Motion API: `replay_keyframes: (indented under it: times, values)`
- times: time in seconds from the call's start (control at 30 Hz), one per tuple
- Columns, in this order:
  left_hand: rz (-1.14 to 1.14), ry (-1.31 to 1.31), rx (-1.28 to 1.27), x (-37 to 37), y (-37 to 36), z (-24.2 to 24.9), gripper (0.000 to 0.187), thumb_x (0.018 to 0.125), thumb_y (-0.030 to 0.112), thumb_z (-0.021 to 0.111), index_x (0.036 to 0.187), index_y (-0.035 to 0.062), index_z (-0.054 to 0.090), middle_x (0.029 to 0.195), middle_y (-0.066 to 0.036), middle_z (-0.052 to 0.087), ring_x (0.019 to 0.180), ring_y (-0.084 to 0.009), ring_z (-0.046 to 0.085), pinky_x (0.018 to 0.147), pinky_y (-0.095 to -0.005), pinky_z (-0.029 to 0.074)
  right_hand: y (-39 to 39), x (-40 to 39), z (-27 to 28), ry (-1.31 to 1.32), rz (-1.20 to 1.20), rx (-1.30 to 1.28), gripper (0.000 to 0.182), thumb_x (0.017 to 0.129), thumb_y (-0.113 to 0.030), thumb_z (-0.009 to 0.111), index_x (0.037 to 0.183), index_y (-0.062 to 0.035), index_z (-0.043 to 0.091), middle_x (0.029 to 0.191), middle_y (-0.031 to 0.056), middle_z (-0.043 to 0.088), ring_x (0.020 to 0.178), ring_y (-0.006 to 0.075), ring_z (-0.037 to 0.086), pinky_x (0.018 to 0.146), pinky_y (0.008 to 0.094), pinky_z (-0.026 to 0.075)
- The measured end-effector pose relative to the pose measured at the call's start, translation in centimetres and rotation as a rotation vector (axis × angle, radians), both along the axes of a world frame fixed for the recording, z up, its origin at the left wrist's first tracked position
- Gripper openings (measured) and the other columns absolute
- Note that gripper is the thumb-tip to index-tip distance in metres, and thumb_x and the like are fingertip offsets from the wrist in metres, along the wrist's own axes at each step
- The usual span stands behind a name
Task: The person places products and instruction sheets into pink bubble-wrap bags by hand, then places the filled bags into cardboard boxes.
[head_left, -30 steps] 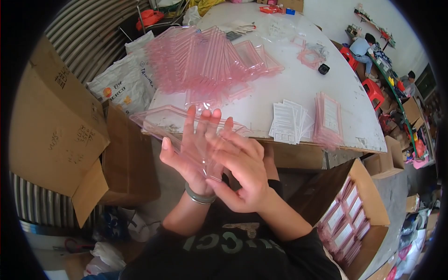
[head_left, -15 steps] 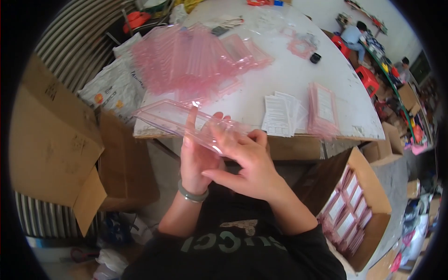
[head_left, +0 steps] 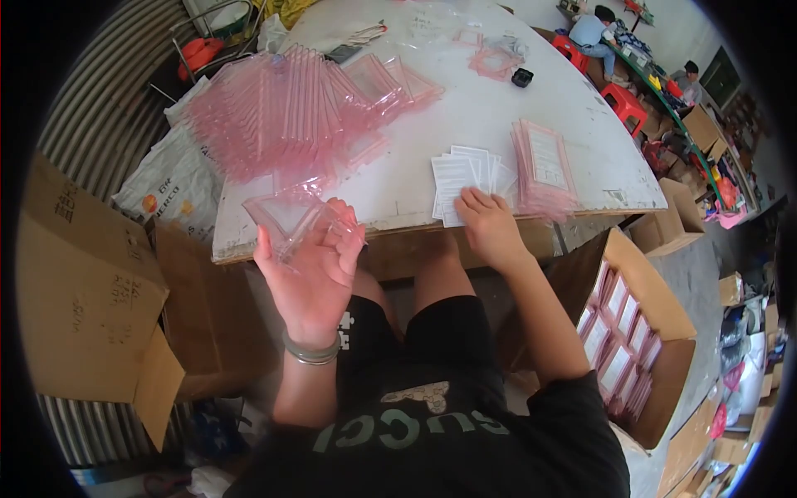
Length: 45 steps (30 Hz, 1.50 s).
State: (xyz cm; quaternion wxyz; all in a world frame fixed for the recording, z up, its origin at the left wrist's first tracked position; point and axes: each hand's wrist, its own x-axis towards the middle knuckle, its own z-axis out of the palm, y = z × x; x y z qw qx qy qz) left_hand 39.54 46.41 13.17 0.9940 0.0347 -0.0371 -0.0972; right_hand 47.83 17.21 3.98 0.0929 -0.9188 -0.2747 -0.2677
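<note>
Left hand (head_left: 309, 278) palm up, half-curled, holding clear pink-edged pouch (head_left: 272, 217) by counter's (head_left: 589, 108) near-left corner. Right hand (head_left: 491, 226) fingers loosely bent, touching printed cards (head_left: 453, 176) at near edge; can't tell if gripping. Filled pouches (head_left: 545, 162) just right of cards. Pouch pile (head_left: 266, 108) along left edge.

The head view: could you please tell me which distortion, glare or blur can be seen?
Head view: wide-angle bending, black corners; head view: bright glints on the clear sleeve at the left hand; head view: small print on the white cards, unreadable.
</note>
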Motion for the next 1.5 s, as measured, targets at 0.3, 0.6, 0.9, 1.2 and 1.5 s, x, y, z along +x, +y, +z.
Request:
replay_keyframes:
  times: [0.3, 0.6, 0.9, 1.2, 1.5]
  values:
    - [-0.073, 0.089, -0.115, 0.8, -0.1, -1.5, 0.094, 0.081, 0.043, 0.079, 0.142, -0.0060, 0.026, 0.139, -0.021, 0.043, 0.132, -0.0369, 0.043, 0.116, -0.0493, 0.038, -0.3, 0.3, 2.5, 0.089, 0.132, 0.149, 0.005, 0.075, -0.005, 0.065, 0.075, -0.0090, 0.062, 0.073, 0.0095, 0.066, 0.078, 0.0283, 0.066, 0.074, 0.0450, 0.048]
    - [-0.087, 0.142, -0.212, 0.6, -0.5, -1.1, 0.095, 0.079, 0.045, 0.080, 0.140, -0.0047, 0.027, 0.138, -0.020, 0.042, 0.132, -0.0352, 0.044, 0.116, -0.0507, 0.037, -0.5, -3.4, 10.2, -0.407, 0.071, 0.533, 0.019, 0.077, 0.003, 0.061, 0.094, 0.0017, 0.066, 0.086, 0.0142, 0.072, 0.079, 0.0300, 0.070, 0.069, 0.0378, 0.054]
    - [-0.035, -0.009, 0.086, 0.1, -1.1, 0.0, 0.094, 0.085, 0.068, 0.059, 0.137, -0.0066, 0.037, 0.133, -0.022, 0.051, 0.128, -0.0357, 0.048, 0.116, -0.0531, 0.032, 4.5, -8.8, 16.9, -0.282, 0.656, 0.384, 0.017, 0.079, -0.008, 0.068, 0.095, -0.0005, 0.066, 0.088, 0.0159, 0.072, 0.073, 0.0284, 0.070, 0.057, 0.0324, 0.051]
    - [0.050, 0.029, 0.122, -0.2, -1.0, -0.2, 0.102, 0.083, 0.069, 0.060, 0.145, -0.0053, 0.026, 0.143, -0.023, 0.039, 0.133, -0.0386, 0.042, 0.113, -0.0602, 0.034, 4.2, -10.8, 18.1, -0.339, 0.495, 0.258, 0.027, 0.071, -0.006, 0.072, 0.096, -0.0007, 0.066, 0.093, 0.0159, 0.072, 0.071, 0.0245, 0.068, 0.056, 0.0319, 0.047]
    - [0.081, -0.051, 0.162, -0.6, -2.5, 0.0, 0.098, 0.085, 0.074, 0.051, 0.145, -0.0027, 0.034, 0.144, -0.022, 0.044, 0.137, -0.0380, 0.039, 0.113, -0.0600, 0.033, 6.0, -10.1, 16.5, -0.430, 0.542, 0.223, 0.032, 0.065, -0.011, 0.069, 0.093, 0.0019, 0.067, 0.093, 0.0160, 0.069, 0.073, 0.0247, 0.064, 0.058, 0.0326, 0.045]
